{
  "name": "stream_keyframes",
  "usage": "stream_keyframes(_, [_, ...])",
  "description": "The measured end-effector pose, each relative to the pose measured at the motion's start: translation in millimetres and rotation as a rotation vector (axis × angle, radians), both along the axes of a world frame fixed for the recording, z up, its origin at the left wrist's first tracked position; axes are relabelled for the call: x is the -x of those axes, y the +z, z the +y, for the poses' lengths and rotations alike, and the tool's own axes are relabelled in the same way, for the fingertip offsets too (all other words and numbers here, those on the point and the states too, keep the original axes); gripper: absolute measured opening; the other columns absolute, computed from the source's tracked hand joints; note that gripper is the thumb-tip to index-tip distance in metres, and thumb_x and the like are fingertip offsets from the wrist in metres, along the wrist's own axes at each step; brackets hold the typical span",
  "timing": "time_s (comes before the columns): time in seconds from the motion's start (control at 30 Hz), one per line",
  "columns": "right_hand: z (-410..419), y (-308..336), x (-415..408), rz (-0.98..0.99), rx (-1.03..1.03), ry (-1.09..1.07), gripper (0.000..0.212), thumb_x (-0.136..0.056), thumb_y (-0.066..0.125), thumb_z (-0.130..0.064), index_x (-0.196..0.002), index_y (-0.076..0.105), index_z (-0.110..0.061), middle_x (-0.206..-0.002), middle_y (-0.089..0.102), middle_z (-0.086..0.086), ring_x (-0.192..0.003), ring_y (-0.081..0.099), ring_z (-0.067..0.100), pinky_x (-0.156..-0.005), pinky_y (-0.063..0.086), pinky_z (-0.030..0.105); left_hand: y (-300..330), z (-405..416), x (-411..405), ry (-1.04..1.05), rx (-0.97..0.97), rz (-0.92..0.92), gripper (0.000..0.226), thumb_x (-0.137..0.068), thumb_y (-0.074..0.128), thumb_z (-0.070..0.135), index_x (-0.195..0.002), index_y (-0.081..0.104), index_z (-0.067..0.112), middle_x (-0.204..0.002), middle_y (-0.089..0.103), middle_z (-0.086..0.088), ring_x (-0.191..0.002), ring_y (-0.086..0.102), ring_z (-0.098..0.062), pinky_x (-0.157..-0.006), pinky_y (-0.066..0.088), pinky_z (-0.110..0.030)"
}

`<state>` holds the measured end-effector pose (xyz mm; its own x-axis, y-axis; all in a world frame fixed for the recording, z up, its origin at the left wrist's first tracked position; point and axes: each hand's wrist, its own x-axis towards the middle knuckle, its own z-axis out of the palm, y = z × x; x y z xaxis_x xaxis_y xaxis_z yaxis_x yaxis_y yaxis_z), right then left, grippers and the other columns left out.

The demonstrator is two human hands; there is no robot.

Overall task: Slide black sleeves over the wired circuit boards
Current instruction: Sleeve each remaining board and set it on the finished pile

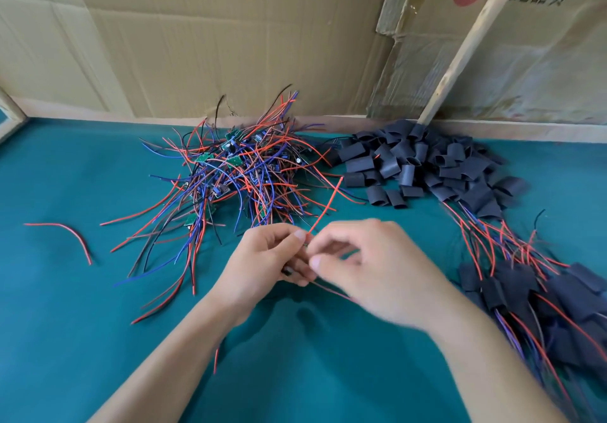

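The left hand pinched a wired board between thumb and curled fingers, only a dark sliver of it peeking out below the fingertips, and one red wire rose out of that pinch toward the far side. The right hand was blurred, its fingers curled in against the left fingertips; it seemed to pinch the wires there, though what it actually gripped could not be made out. No sleeve showed on this piece, so this looked like the gathering step: leads being bunched before a sleeve goes on. Just beyond lay the tangle of bare boards, and to its right the heap of loose sleeves. Finished pieces trailed off at the near right on the green mat. Next, one hand would likely need to let go, reach for a sleeve, and thread the bunched wires through its mouth.
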<state>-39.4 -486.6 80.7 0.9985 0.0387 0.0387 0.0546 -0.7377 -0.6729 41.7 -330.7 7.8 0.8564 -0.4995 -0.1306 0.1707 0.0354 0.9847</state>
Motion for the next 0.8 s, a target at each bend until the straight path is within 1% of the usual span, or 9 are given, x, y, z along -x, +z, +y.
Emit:
stream_keyframes(0.07, [-26.8,-3.3,-14.5,-0.094,-0.011,-0.160,0.010,-0.085,0.070,-0.024,-0.076,0.075,-0.026,-0.074,0.073,-0.018,-0.074,0.068,0.000,-0.072,0.050,0.016,0.0,-0.9,-1.4,0.020,0.020,0.011,0.024,-0.105,0.051,0.014,-0.096,0.069,0.001,-0.072,0.068,-0.008,-0.057,0.065,-0.016,-0.054,0.054,-0.024])
stream_keyframes(0.13, [-56.5,-13.3,-33.6,-0.148,0.086,-0.365,0.012,-0.085,0.070,-0.019,-0.077,0.073,-0.026,-0.072,0.073,-0.014,-0.074,0.068,0.007,-0.077,0.053,0.028,-0.5,-0.6,-2.0,0.025,0.018,0.004,0.022,-0.105,0.052,0.013,-0.099,0.069,0.001,-0.070,0.066,-0.005,-0.056,0.063,-0.015,-0.053,0.052,-0.023])
stream_keyframes(0.2, [-79.0,-23.2,-54.0,-0.119,0.235,-0.515,0.011,-0.088,0.070,-0.020,-0.096,0.073,-0.027,-0.089,0.074,-0.010,-0.095,0.068,0.020,-0.085,0.054,0.036,-1.4,0.0,-2.5,0.022,0.002,-0.021,0.021,-0.105,0.053,0.014,-0.099,0.069,0.002,-0.070,0.066,-0.004,-0.054,0.061,-0.014,-0.050,0.049,-0.022])
stream_keyframes(0.27, [-89.4,-33.4,-70.4,-0.042,0.361,-0.560,0.029,-0.091,0.070,-0.031,-0.120,0.067,-0.025,-0.110,0.073,0.000,-0.113,0.062,0.029,-0.089,0.054,0.041,-1.7,0.4,-2.9,0.023,-0.042,-0.062,0.020,-0.105,0.052,0.015,-0.099,0.068,0.004,-0.070,0.065,-0.002,-0.047,0.055,-0.013,-0.044,0.042,-0.020])
stream_keyframes(0.37, [-91.1,-46.1,-84.4,-0.003,0.424,-0.553,0.042,-0.091,0.072,-0.044,-0.128,0.064,-0.024,-0.121,0.071,0.001,-0.118,0.060,0.030,-0.084,0.052,0.039,-1.4,1.6,-3.7,0.018,-0.086,-0.103,0.021,-0.107,0.048,0.017,-0.099,0.064,0.006,-0.068,0.063,0.000,-0.039,0.043,-0.011,-0.038,0.031,-0.018])
stream_keyframes(0.47, [-91.7,-54.2,-90.1,-0.016,0.398,-0.585,0.039,-0.090,0.075,-0.044,-0.123,0.067,-0.026,-0.122,0.070,0.000,-0.115,0.061,0.030,-0.079,0.048,0.036,0.1,2.8,-4.0,-0.005,-0.102,-0.109,0.021,-0.109,0.044,0.021,-0.101,0.057,0.006,-0.066,0.063,-0.001,-0.036,0.037,-0.011,-0.038,0.023,-0.018])
stream_keyframes(0.6, [-94.7,-53.4,-95.0,-0.006,0.259,-0.613,0.029,-0.089,0.078,-0.025,-0.116,0.069,-0.028,-0.118,0.072,-0.003,-0.107,0.062,0.026,-0.078,0.047,0.033,0.4,3.1,-3.8,-0.032,-0.106,-0.104,0.021,-0.110,0.040,0.022,-0.101,0.052,0.006,-0.064,0.062,-0.003,-0.034,0.032,-0.012,-0.038,0.020,-0.016])
stream_keyframes(0.7, [-92.7,-45.5,-87.1,-0.038,0.127,-0.600,0.034,-0.084,0.078,-0.009,-0.112,0.072,-0.026,-0.112,0.073,-0.005,-0.092,0.060,0.017,-0.076,0.043,0.027,1.0,3.3,-3.3,-0.045,-0.091,-0.096,0.020,-0.110,0.038,0.022,-0.101,0.049,0.007,-0.064,0.062,-0.005,-0.033,0.030,-0.013,-0.036,0.019,-0.016])
stream_keyframes(0.8, [-73.1,-39.2,-60.8,-0.149,-0.062,-0.542,0.039,-0.073,0.083,-0.007,-0.099,0.075,-0.034,-0.097,0.074,-0.016,-0.071,0.058,0.007,-0.067,0.044,0.015,1.1,2.9,-3.1,-0.051,-0.079,-0.091,0.020,-0.111,0.037,0.021,-0.103,0.047,0.005,-0.069,0.067,-0.008,-0.032,0.030,-0.012,-0.035,0.020,-0.016])
